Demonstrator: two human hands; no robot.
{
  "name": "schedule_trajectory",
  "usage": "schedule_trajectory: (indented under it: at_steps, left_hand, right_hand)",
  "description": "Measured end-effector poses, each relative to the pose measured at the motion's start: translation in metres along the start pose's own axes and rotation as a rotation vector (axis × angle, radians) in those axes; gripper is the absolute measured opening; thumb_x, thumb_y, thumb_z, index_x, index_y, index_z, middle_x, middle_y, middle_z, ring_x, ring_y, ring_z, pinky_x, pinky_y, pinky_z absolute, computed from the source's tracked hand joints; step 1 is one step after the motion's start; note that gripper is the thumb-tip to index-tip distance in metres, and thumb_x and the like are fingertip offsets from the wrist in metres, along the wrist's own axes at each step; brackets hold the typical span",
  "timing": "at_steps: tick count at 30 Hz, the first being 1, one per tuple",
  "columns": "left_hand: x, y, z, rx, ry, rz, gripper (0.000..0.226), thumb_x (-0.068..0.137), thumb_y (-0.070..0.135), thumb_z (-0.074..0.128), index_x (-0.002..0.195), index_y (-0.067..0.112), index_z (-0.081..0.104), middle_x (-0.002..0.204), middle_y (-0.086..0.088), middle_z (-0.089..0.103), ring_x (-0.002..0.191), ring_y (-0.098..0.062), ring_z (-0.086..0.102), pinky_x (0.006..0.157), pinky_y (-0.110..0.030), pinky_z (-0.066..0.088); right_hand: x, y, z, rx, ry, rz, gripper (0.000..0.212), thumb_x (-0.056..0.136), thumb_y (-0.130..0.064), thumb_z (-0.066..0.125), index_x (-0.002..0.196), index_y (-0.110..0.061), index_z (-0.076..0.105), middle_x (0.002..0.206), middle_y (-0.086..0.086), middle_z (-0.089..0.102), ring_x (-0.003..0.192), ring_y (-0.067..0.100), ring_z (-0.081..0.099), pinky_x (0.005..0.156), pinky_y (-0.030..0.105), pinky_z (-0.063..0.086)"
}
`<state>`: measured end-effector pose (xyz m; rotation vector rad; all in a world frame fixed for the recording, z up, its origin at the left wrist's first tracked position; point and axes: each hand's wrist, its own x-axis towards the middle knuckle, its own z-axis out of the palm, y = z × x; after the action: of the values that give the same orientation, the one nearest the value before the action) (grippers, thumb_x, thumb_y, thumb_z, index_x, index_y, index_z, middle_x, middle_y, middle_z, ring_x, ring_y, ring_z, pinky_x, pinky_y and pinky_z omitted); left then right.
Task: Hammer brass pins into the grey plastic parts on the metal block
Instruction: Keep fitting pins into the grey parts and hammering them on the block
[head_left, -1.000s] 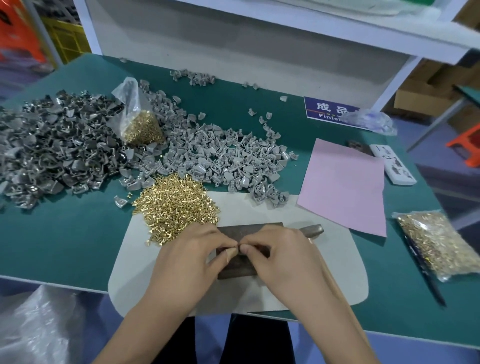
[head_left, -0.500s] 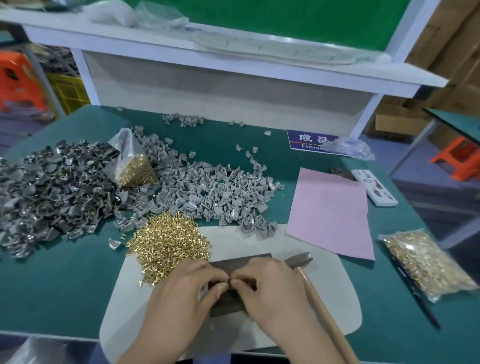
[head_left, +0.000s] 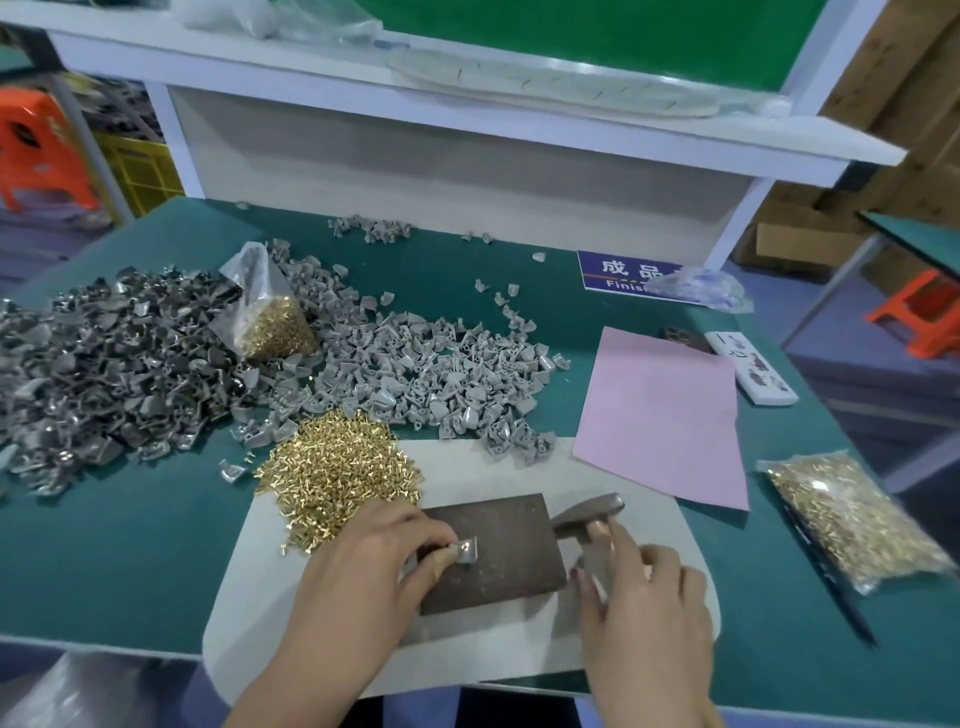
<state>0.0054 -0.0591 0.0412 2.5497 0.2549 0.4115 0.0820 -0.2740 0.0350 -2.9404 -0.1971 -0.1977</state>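
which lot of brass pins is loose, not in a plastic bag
The loose brass pins heaped just behind the left hand. The lot among the grey parts and the right-edge lot are bagged.

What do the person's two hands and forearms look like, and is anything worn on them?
Both the left hand and the right hand are bare: no gloves, rings, watch or bracelet are visible. Both forearms are uncovered as far as the bottom edge of the picture, with no sleeve in view. The fingernails look short and unpainted.
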Motion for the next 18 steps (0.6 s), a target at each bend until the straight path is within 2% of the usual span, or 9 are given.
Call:
schedule_trajectory:
  at_steps: [2,3,6,8,10,12,15,18]
  left_hand:
    - [0.0,0.0,-0.002,0.027,0.001,0.004,0.009,0.081,0.046,0.075,0.088,0.043,0.071,0.088,0.029,0.058,0.088,0.003,0.051,0.06,-0.02,0.048]
    - [0.001,0.001,-0.003,0.037,0.0,-0.001,0.009,0.08,0.046,0.076,0.087,0.043,0.071,0.089,0.03,0.059,0.088,0.003,0.052,0.059,-0.02,0.048]
    - [0.002,0.001,-0.004,0.036,0.006,-0.002,0.008,0.08,0.046,0.076,0.087,0.043,0.073,0.09,0.03,0.061,0.09,0.002,0.052,0.063,-0.019,0.047]
    - [0.004,0.001,-0.003,0.02,0.002,0.007,0.009,0.084,0.049,0.072,0.089,0.042,0.074,0.092,0.03,0.062,0.092,0.002,0.05,0.068,-0.018,0.045]
    - [0.004,0.001,-0.004,0.004,-0.009,0.005,0.012,0.086,0.051,0.068,0.092,0.042,0.074,0.094,0.029,0.062,0.095,0.003,0.048,0.071,-0.017,0.042]
    - [0.005,0.0,-0.003,-0.001,-0.009,0.008,0.015,0.087,0.053,0.066,0.094,0.042,0.074,0.095,0.027,0.062,0.098,0.002,0.047,0.073,-0.02,0.043]
    - [0.005,0.0,-0.004,-0.005,-0.001,0.034,0.016,0.087,0.053,0.067,0.094,0.041,0.074,0.093,0.023,0.063,0.095,-0.001,0.048,0.071,-0.025,0.046]
    - [0.004,-0.003,-0.007,0.002,0.029,0.079,0.017,0.083,0.051,0.069,0.091,0.038,0.077,0.085,0.022,0.064,0.085,-0.004,0.05,0.061,-0.025,0.046]
  right_hand:
    - [0.004,0.012,0.004,-0.079,-0.095,-0.039,0.05,0.104,-0.05,0.039,0.152,-0.037,0.031,0.13,-0.003,0.045,0.118,0.02,0.046,0.091,0.033,0.045]
    - [0.008,0.018,0.007,-0.062,-0.122,-0.044,0.048,0.106,-0.047,0.034,0.152,-0.036,0.029,0.13,-0.004,0.043,0.12,0.019,0.046,0.091,0.031,0.045]
    - [0.018,0.022,0.001,0.014,-0.115,0.0,0.042,0.107,-0.038,0.031,0.147,-0.028,0.04,0.125,0.001,0.047,0.111,0.025,0.054,0.078,0.038,0.046]
    - [0.021,0.027,-0.007,0.222,-0.015,0.029,0.045,0.105,-0.044,0.025,0.137,-0.025,0.05,0.114,0.002,0.054,0.089,0.027,0.057,0.067,0.04,0.041]
    - [0.022,0.029,-0.021,0.478,0.03,-0.037,0.046,0.099,-0.054,0.026,0.125,-0.03,0.055,0.095,-0.006,0.063,0.074,0.018,0.054,0.06,0.044,0.039]
    - [0.017,0.024,-0.035,0.56,-0.003,-0.173,0.032,0.096,-0.057,0.031,0.114,-0.046,0.054,0.079,-0.011,0.063,0.068,0.012,0.057,0.059,0.03,0.045]
    - [0.004,0.011,-0.042,0.505,-0.131,-0.339,0.026,0.1,-0.058,0.03,0.116,-0.056,0.05,0.09,-0.025,0.063,0.078,0.005,0.059,0.064,0.017,0.046]
    - [-0.003,-0.004,-0.041,0.368,-0.169,-0.392,0.029,0.095,-0.066,0.027,0.121,-0.063,0.04,0.097,-0.045,0.057,0.085,-0.009,0.055,0.066,0.007,0.042]
